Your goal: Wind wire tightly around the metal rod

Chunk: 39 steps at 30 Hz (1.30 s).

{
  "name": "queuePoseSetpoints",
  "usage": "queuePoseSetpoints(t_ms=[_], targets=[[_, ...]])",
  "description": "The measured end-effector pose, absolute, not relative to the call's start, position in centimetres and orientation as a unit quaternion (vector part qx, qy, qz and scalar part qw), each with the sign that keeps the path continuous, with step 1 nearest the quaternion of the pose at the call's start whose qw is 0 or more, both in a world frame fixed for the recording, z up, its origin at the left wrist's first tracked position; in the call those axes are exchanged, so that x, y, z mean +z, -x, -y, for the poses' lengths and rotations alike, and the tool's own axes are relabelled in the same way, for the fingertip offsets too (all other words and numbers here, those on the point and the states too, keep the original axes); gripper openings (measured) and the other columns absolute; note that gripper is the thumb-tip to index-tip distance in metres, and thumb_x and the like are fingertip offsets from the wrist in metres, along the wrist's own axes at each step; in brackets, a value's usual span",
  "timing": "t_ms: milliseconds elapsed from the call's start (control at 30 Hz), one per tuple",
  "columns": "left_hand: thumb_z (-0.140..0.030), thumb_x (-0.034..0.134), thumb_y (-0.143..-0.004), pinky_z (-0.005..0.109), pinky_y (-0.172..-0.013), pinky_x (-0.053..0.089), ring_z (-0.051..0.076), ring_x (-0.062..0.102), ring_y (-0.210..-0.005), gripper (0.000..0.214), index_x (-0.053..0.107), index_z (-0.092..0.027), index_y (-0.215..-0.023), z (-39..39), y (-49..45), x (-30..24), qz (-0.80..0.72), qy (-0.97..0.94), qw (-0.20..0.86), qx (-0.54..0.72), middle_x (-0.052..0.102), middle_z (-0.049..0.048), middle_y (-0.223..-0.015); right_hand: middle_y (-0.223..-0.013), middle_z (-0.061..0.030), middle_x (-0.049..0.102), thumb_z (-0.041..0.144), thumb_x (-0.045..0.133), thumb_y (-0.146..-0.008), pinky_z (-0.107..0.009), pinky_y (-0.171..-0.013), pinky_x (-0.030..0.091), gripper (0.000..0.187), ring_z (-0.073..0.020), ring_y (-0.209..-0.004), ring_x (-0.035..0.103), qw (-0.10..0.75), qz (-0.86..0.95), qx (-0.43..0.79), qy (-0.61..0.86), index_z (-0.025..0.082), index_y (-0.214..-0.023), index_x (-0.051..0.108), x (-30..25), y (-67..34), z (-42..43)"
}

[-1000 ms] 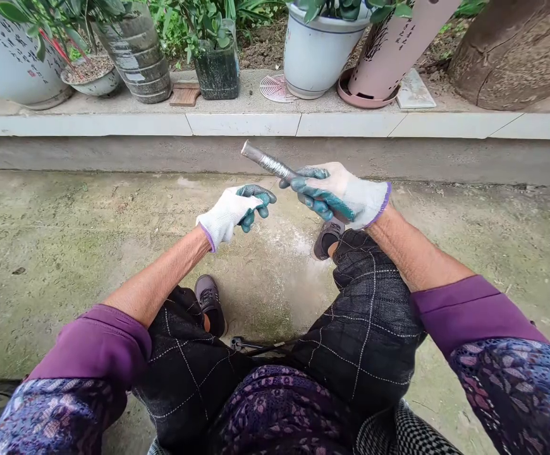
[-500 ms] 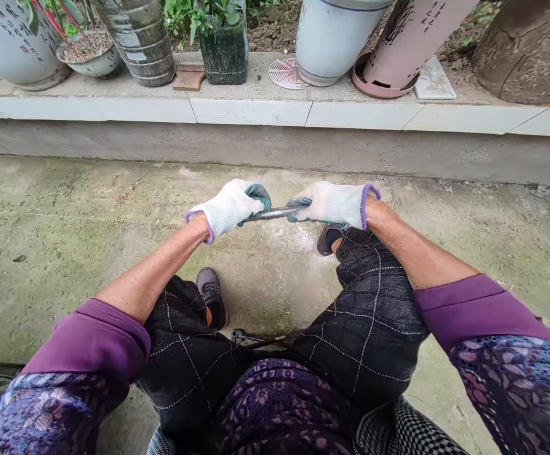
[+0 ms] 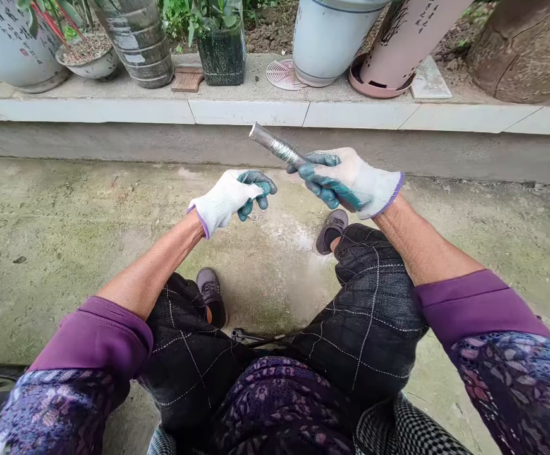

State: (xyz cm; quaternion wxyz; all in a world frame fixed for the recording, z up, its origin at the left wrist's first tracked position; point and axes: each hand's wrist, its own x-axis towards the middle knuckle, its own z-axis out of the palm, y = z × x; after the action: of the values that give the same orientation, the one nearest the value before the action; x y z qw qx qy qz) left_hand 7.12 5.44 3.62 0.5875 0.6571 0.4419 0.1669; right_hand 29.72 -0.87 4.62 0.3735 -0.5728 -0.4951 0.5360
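Note:
My right hand [image 3: 339, 180], in a white glove with a teal coated palm, grips a grey tube [image 3: 262, 135] near its lower end. The tube tilts up to the left, and shiny thin wire [image 3: 285, 152] is wound around its middle. Its far end sticks out free above the ground; the near end is hidden in the fingers. My left hand [image 3: 241, 197], gloved alike, is apart from the tube, below and left of it. Its fingers are curled in with the thumb against them; whether anything is pinched there cannot be seen.
A white-tiled ledge [image 3: 249, 112] runs across the front with several plant pots, among them a white pot [image 3: 334, 41] and a pink pot [image 3: 410, 44]. A tree stump [image 3: 531, 57] stands at the right. Below me lies a metal tool [image 3: 239, 335], partly hidden, on the concrete ground [image 3: 66, 253].
My left hand has let go of the tube and stayed low. My right hand has raised the tube and turned it, so its wire-wound part now points up to the left.

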Motion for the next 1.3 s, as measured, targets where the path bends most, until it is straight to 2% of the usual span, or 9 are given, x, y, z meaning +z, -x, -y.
queuePoseSetpoints(t_ms=[100, 233, 333, 500, 667, 833, 1033, 1133, 1300], targets=[[-0.022, 0.074, -0.087, 0.02, -0.042, 0.036, 0.004, 0.046, -0.042, 0.015, 0.078, -0.011, -0.097, -5.7, -7.1, 3.4, -0.438, -0.673, 0.575, 0.159, 0.071, 0.0045, -0.068, -0.054, 0.0066, 0.049, 0.047, 0.085, -0.075, -0.02, -0.031, 0.029, 0.046, -0.006, -0.04, 0.036, 0.339, 0.517, 0.614, 0.491, 0.013, -0.103, 0.072, 4.9, -29.5, 1.6], [-0.017, 0.069, -0.081, 0.019, -0.046, 0.039, 0.007, 0.051, -0.049, 0.014, 0.079, -0.012, -0.09, -5.5, -6.9, 3.7, -0.424, -0.711, 0.546, 0.131, 0.066, 0.0005, -0.062, -0.058, 0.0044, 0.052, 0.047, 0.084, -0.074, -0.022, -0.037, 0.032, 0.045, -0.0072, -0.044, 0.041, 0.182, 0.589, 0.643, 0.455, 0.012, -0.102, 0.076, 4.7, -29.4, 2.0], [-0.011, 0.066, -0.077, 0.02, -0.047, 0.037, 0.006, 0.049, -0.049, 0.016, 0.079, -0.012, -0.086, -4.9, -6.6, 4.4, -0.44, -0.72, 0.52, 0.131, 0.062, -0.0019, -0.058, -0.063, 0.0023, 0.058, 0.044, 0.079, -0.078, -0.024, -0.045, 0.035, 0.034, -0.0096, -0.052, 0.045, 0.082, 0.654, 0.575, 0.485, 0.017, -0.098, 0.079, 3.7, -29.4, 1.6], [-0.006, 0.063, -0.081, 0.022, -0.046, 0.033, 0.006, 0.043, -0.046, 0.017, 0.078, -0.012, -0.087, -4.4, -6.5, 5.4, -0.494, -0.722, 0.477, 0.088, 0.055, -0.0047, -0.052, -0.066, 0.0004, 0.063, 0.037, 0.072, -0.083, -0.028, -0.054, 0.036, 0.019, -0.0133, -0.058, 0.05, 0.003, 0.734, 0.369, 0.57, 0.019, -0.086, 0.079, 2.4, -29.2, 0.4], [-0.005, 0.062, -0.086, 0.022, -0.043, 0.034, 0.005, 0.044, -0.042, 0.016, 0.075, -0.011, -0.09, -4.6, -7.2, 4.9, -0.492, -0.701, 0.502, 0.119, 0.06, -0.0035, -0.056, -0.072, -0.004, 0.067, 0.03, 0.068, -0.086, -0.032, -0.058, 0.035, 0.019, -0.0176, -0.061, 0.054, 0.064, 0.715, 0.257, 0.647, 0.018, -0.095, 0.081, 2.9, -29.2, 0.1], [-0.009, 0.069, -0.086, 0.022, -0.041, 0.035, 0.004, 0.043, -0.038, 0.011, 0.078, -0.011, -0.094, -4.2, -7.8, 4.2, -0.473, -0.682, 0.544, 0.119, 0.063, -0.0014, -0.057, -0.072, -0.001, 0.065, 0.03, 0.068, -0.088, -0.029, -0.058, 0.036, 0.023, -0.0138, -0.061, 0.051, 0.14, 0.697, 0.235, 0.663, 0.019, -0.103, 0.08, 3.2, -29.6, 0.3], [-0.013, 0.07, -0.088, 0.021, -0.039, 0.036, 0.003, 0.044, -0.038, 0.013, 0.078, -0.012, -0.098, -4.9, -7.2, 3.6, -0.455, -0.68, 0.563, 0.118, 0.073, 0.0029, -0.069, -0.061, 0.0029, 0.051, 0.035, 0.074, -0.087, -0.023, -0.041, 0.031, 0.029, -0.0079, -0.048, 0.039, 0.255, 0.566, 0.397, 0.676, 0.014, -0.107, 0.078, 4.0, -28.9, 1.1], [-0.012, 0.069, -0.087, 0.02, -0.039, 0.037, 0.003, 0.046, -0.04, 0.014, 0.078, -0.012, -0.098, -5.1, -7.0, 3.9, -0.452, -0.688, 0.553, 0.129, 0.075, 0.0044, -0.074, -0.06, 0.0038, 0.049, 0.037, 0.078, -0.085, -0.02, -0.035, 0.029, 0.035, -0.0059, -0.045, 0.037, 0.297, 0.519, 0.485, 0.639, 0.013, -0.11, 0.077, 4.4, -28.6, 1.4], [-0.009, 0.065, -0.089, 0.018, -0.042, 0.037, 0.004, 0.044, -0.04, 0.015, 0.078, -0.01, -0.096, -4.0, -7.0, 6.3, -0.491, -0.701, 0.505, 0.112, 0.059, -0.0028, -0.053, -0.059, 0.0048, 0.052, 0.038, 0.082, -0.082, -0.018, -0.032, 0.035, 0.046, -0.0055, -0.043, 0.04, 0.286, 0.503, 0.607, 0.545, 0.01, -0.117, 0.073, 4.8, -29.1, 1.9]])
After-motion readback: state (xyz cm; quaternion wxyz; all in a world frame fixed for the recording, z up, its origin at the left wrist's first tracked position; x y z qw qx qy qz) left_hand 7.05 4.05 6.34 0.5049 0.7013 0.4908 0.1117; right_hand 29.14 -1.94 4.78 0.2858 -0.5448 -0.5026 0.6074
